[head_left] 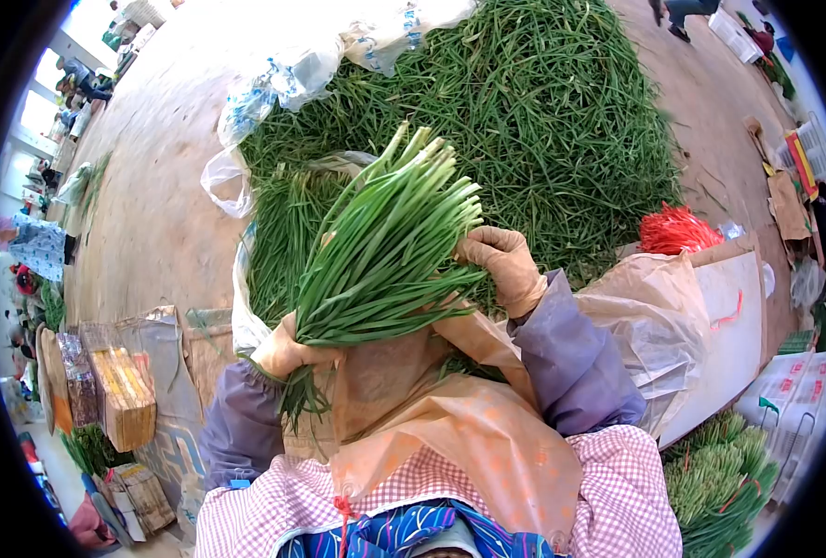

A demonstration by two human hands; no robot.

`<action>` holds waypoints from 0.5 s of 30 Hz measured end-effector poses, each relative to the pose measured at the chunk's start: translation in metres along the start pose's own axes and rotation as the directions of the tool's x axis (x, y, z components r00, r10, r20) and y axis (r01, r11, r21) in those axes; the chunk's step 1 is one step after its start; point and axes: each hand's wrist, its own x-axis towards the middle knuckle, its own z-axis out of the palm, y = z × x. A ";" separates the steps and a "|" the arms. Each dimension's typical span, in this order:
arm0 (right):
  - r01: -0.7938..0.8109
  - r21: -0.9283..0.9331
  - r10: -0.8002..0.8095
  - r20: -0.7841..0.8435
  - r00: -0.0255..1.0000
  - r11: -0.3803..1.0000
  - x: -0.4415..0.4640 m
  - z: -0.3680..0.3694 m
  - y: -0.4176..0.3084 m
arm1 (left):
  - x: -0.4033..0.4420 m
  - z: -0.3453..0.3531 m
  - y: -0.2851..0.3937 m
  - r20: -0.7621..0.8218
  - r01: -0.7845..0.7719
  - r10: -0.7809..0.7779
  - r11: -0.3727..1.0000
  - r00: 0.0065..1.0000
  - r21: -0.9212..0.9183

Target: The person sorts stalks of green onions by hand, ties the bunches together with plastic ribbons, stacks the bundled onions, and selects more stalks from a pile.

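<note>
One blue cloth (376,535), two hands (287,350) (501,265), one green bunch (385,246) between them

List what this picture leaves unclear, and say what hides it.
All in the head view:
Left hand: most fingers, hidden behind the green bundle.
Right hand: what, if anything, its grip pinches, too small to tell.
Person at upper right: upper body, cut off by the top edge.
White package: markings, too small to read.

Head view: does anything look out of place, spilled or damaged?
Only slightly: some thin, limp green leaves droop below the left hand, out of line with the long-leaved, pale-ended green bunch above, whose stems mostly run together. Nothing else clearly stands out.
</note>
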 end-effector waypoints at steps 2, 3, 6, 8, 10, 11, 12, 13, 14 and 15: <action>0.275 -0.612 -0.319 0.038 0.947 0.741 0.001 -0.008 0.008 | -0.001 0.001 -0.004 -0.009 0.014 -0.014 0.998 1.000 -0.059; 0.341 -0.830 -0.446 0.127 0.886 0.441 0.001 -0.016 0.009 | 0.001 -0.002 -0.010 -0.016 -0.021 0.021 1.000 1.000 0.020; 0.019 -0.983 -0.636 0.134 0.760 -0.184 0.016 -0.052 -0.021 | 0.021 0.007 0.017 -0.026 -0.179 0.180 0.983 0.983 0.037; -0.058 -0.992 -0.584 -0.113 0.804 0.111 0.016 -0.071 -0.020 | 0.017 0.000 0.007 -0.002 -0.201 0.203 0.975 0.979 0.096; 0.231 -0.873 -0.688 -0.151 0.710 0.430 0.004 -0.062 -0.006 | 0.012 -0.003 -0.007 0.001 -0.177 0.178 0.977 0.984 0.118; 0.357 -0.735 -0.670 -0.173 0.722 0.576 -0.001 -0.043 -0.011 | 0.011 -0.001 -0.010 0.003 -0.141 0.141 0.986 0.990 0.085; 0.319 -0.675 -0.527 -0.121 0.841 0.665 -0.010 -0.025 -0.025 | 0.009 0.001 -0.014 0.006 -0.105 0.104 0.993 0.995 0.052; 0.224 -0.533 -0.318 -0.090 0.944 0.816 -0.017 -0.006 -0.037 | 0.010 -0.001 -0.015 0.007 -0.074 0.073 0.995 0.997 0.062; 0.227 -0.649 -0.327 -0.035 0.944 0.726 -0.014 0.005 -0.037 | 0.010 0.000 -0.015 -0.004 -0.089 0.089 0.994 0.996 0.057; 0.160 -0.730 -0.277 -0.042 0.960 0.665 -0.011 0.013 -0.037 | 0.010 0.003 -0.015 -0.014 -0.103 0.104 0.993 0.994 0.054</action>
